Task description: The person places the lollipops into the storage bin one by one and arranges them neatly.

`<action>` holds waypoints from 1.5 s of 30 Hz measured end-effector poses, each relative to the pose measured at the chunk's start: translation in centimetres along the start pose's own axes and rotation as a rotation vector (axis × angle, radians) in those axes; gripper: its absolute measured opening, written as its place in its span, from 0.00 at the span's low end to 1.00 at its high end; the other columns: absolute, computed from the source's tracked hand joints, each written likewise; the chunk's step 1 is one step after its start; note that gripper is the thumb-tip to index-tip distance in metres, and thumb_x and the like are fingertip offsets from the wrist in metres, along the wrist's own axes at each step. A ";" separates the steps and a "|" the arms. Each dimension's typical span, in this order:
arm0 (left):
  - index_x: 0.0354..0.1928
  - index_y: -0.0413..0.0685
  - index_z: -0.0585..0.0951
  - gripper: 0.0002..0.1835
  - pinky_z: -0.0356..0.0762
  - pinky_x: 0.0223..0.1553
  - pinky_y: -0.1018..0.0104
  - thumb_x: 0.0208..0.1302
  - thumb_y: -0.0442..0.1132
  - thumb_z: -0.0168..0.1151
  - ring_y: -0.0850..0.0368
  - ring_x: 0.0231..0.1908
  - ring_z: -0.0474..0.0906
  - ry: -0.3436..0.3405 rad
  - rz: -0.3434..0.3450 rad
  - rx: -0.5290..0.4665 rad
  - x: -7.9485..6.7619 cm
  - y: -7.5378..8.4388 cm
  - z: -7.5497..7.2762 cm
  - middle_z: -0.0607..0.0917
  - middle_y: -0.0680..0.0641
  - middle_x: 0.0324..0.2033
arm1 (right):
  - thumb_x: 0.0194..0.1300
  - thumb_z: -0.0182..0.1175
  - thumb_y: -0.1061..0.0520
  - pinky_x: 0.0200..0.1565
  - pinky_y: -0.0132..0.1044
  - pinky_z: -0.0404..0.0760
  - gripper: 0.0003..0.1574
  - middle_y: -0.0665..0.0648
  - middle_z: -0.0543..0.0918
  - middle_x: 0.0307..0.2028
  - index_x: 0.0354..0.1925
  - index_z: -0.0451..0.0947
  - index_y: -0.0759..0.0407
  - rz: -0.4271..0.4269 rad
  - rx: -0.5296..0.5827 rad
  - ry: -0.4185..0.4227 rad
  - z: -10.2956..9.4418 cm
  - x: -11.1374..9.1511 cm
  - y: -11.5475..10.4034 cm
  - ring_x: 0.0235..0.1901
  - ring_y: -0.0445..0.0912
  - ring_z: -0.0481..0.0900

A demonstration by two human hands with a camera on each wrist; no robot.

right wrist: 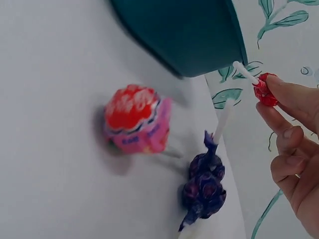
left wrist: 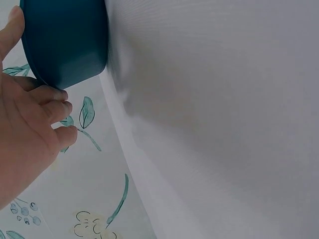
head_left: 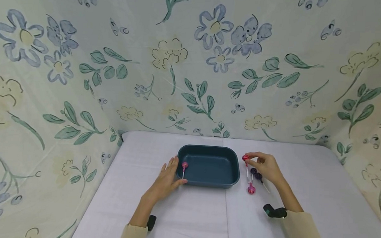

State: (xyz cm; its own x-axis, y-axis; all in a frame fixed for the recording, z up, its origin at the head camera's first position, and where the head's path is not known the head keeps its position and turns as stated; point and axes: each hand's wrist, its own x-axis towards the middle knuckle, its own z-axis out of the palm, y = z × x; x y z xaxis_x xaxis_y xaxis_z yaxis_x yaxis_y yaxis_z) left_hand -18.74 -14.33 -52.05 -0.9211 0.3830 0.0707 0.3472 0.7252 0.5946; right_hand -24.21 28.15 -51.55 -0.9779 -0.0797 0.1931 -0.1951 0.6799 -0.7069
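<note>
My right hand (head_left: 268,167) pinches a red lollipop (head_left: 245,157) by its wrapped candy head, between thumb and forefinger. In the right wrist view the white stick of this lollipop points away from the fingers, toward the tray. My left hand (head_left: 166,179) rests against the left end of a dark blue rectangular tray (head_left: 207,184), fingers along its side and thumb at the front corner. Inside the tray, at its left end, lies a pink lollipop (head_left: 184,165). Below my right hand are a pink-and-red lollipop (right wrist: 135,119) and two dark purple lollipops (right wrist: 205,185).
A white cloth (head_left: 193,213) covers the table. Behind and on both sides hangs a floral curtain (head_left: 191,98), meeting the table's back edge. Each wrist wears a black camera mount (head_left: 274,211).
</note>
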 end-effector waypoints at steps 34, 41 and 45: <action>0.81 0.32 0.46 0.53 0.41 0.80 0.34 0.72 0.56 0.63 0.36 0.82 0.44 -0.012 -0.023 -0.002 -0.2 0.0 0.1 0.51 0.33 0.81 | 0.58 0.78 0.57 0.28 0.34 0.72 0.08 0.51 0.90 0.29 0.37 0.91 0.57 -0.013 0.031 -0.146 14.5 2.5 -14.4 0.30 0.42 0.80; 0.81 0.33 0.45 0.53 0.40 0.81 0.35 0.73 0.58 0.60 0.37 0.83 0.43 -0.002 -0.004 0.004 -0.1 0.0 0.0 0.50 0.33 0.81 | 0.56 0.79 0.55 0.33 0.40 0.76 0.09 0.51 0.90 0.29 0.36 0.91 0.56 0.053 -0.049 -0.137 15.8 2.7 -15.3 0.30 0.42 0.82; 0.81 0.33 0.46 0.52 0.40 0.81 0.35 0.73 0.57 0.61 0.37 0.83 0.43 0.003 -0.002 -0.003 0.0 0.1 0.0 0.50 0.33 0.81 | 0.56 0.80 0.55 0.36 0.44 0.79 0.10 0.51 0.91 0.30 0.37 0.91 0.56 0.071 -0.068 -0.135 16.0 2.7 -15.4 0.31 0.43 0.84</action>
State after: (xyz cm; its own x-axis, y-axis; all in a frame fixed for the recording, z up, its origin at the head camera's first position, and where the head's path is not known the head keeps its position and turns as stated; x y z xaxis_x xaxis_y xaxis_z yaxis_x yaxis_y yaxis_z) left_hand -18.73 -14.27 -52.05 -0.9225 0.3793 0.0719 0.3444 0.7245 0.5970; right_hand -25.07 5.81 -51.06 -0.9911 -0.1240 0.0481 -0.1243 0.7347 -0.6669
